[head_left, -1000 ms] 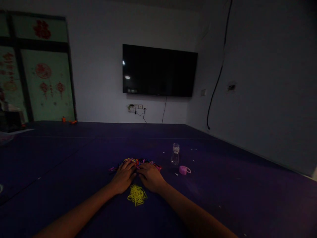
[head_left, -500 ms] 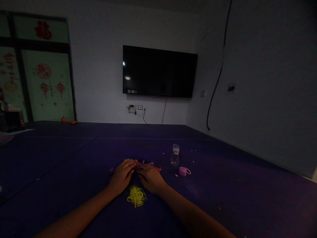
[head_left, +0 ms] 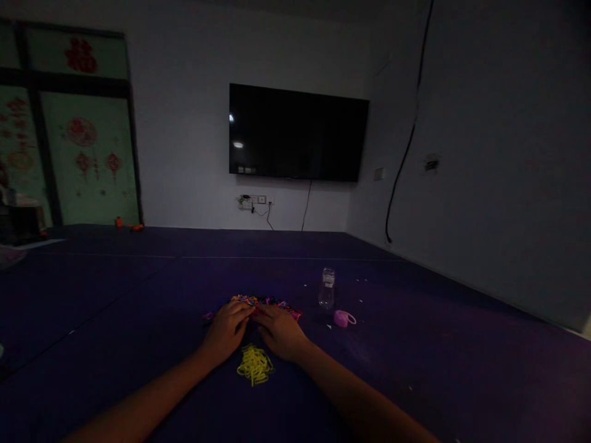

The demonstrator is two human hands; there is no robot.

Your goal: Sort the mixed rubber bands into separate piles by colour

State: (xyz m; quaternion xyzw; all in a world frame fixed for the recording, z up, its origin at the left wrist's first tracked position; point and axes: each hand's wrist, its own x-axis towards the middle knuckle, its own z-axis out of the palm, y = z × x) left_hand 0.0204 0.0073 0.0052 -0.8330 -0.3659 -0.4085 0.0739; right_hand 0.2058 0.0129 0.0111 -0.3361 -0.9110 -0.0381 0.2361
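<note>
A mixed heap of colourful rubber bands (head_left: 282, 303) lies on the dark purple surface in front of me. My left hand (head_left: 229, 325) rests on the heap's near left side, its fingers stretched forward and the thumb apart. From the right, my right hand (head_left: 279, 331) reaches over the same heap, fingers extended and thumb apart from them. The fingertips of both hands nearly meet among the bands, partly hidden there. Between my wrists, closer to me, sits a separate small pile of yellow rubber bands (head_left: 255, 365), which neither hand touches.
Right of the heap stands a clear bottle (head_left: 326, 294), with a pink cap (head_left: 341, 318) with a loop beside it. Small white scraps (head_left: 329, 327) dot the purple surface (head_left: 443, 357). Farther off, a television (head_left: 298, 132) hangs on the wall and orange objects (head_left: 136, 227) lie near the door.
My fingers have shifted slightly among the mixed bands, the fingertips of both hands drawing a little closer together. The yellow pile, bottle and cap stay where they were.
</note>
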